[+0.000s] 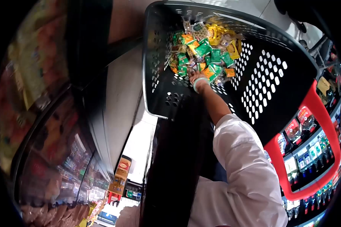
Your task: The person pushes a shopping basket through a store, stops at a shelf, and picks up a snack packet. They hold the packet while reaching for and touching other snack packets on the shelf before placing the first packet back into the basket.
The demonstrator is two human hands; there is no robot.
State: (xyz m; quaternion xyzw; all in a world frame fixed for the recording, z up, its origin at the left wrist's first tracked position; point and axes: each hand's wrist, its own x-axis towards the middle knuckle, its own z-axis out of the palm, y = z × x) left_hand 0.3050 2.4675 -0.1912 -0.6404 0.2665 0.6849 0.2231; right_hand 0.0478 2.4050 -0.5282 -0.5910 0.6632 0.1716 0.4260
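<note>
- Right hand (196, 77) reaches down into the basket, its fingers bent and pointed into the near edge of the pile of small packets; the fingertips are partly hidden among the wrappers, so I cannot tell whether they are pinching a packet or only touching
- Left hand is out of view, so I cannot tell whether it is wide, narrow or holding something
- Bracelet (196, 85), pale green or whitish, circles the right wrist, with bare forearm (216, 104) between it and a white sleeve (246, 155)
- Green packets (203, 48) make up much of the pile, with orange packets (230, 72) among them and clear ones mixed in, lying at many angles and overlapping one another
- Yellow packets (213, 33) lie at the far side of the same pile, beyond the hand
- Basket (291, 89), black plastic with rows of holes through its walls, holds the whole pile toward one end
- Handle (311, 193), red and looped, sticks out from the side of the basket nearest the drink shelves
- Bottles (307, 117), dark with red labels, stand on curved-looking shelves beyond the handle, with more bottles in the rows below
- Glass panel (60, 151) at the left shows blurred goods, with brown packages (53, 216) below it
</note>
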